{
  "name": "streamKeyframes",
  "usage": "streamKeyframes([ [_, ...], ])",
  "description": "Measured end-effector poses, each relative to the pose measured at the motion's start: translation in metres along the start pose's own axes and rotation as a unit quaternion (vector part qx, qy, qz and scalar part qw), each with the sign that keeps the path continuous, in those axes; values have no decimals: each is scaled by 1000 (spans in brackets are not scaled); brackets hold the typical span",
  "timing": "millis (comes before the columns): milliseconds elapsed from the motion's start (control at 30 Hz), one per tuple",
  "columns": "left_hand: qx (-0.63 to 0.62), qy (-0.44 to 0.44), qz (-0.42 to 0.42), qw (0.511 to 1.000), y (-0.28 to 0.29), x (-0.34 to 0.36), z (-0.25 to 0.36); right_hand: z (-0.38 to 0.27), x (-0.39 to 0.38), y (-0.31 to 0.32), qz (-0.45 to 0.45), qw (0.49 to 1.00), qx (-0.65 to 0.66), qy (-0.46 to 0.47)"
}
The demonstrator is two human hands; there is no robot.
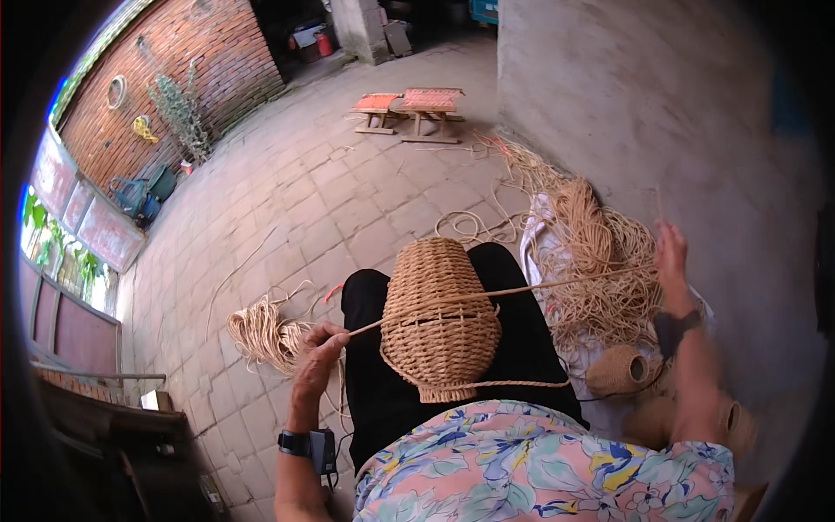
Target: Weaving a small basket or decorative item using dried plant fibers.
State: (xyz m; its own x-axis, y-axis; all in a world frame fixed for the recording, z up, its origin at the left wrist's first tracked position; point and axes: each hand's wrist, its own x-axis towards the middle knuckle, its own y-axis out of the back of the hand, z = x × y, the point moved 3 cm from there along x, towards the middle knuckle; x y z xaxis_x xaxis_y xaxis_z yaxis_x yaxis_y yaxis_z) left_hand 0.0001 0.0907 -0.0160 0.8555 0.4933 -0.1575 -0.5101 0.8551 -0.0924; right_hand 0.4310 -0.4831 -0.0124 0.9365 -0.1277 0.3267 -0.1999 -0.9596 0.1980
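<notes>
A woven straw-coloured basket (439,326) rests on my lap between my thighs, its narrow collar toward me. A dark gap crosses its weave near the middle. My left hand (320,346) is closed on a twisted cord (544,285) just left of the basket. That cord runs taut over the basket and up to my right hand (671,265), which is raised far out to the right and closed on it; motion blurs its fingers slightly. Another cord end (522,384) sticks out rightward from the basket's collar.
Tangled cord (591,270) is heaped on a white sheet at right. Small woven baskets (619,370) lie by my right arm. A cord bundle (265,335) sits on the paving at left. Two folding stools (432,109) stand ahead, near a plastered wall (661,104).
</notes>
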Motion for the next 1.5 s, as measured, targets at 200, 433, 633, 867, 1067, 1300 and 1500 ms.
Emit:
streamKeyframes([
  [200,-13,-10,68,998,25,2,7,-36,47,91,178,842,-506,56],
  [433,158,-86,-2,984,-44,43,51,-34,-80,-114,-183,981,-17,-67],
  [633,212,-103,-77,969,-73,99,57,-133,-181,-205,-432,899,45,-60],
  [867,199,-101,-145,964,-118,113,62,-142,-204,-210,-475,878,-5,61],
  [1067,241,-159,-232,929,-119,126,57,-146,-215,-209,-479,860,25,177],
  [1300,-11,-32,-144,989,-128,115,60,-153,-209,-187,-534,838,112,15],
  [1500,33,-87,-104,990,-127,102,69,-164,-225,-192,-514,835,134,140],
])
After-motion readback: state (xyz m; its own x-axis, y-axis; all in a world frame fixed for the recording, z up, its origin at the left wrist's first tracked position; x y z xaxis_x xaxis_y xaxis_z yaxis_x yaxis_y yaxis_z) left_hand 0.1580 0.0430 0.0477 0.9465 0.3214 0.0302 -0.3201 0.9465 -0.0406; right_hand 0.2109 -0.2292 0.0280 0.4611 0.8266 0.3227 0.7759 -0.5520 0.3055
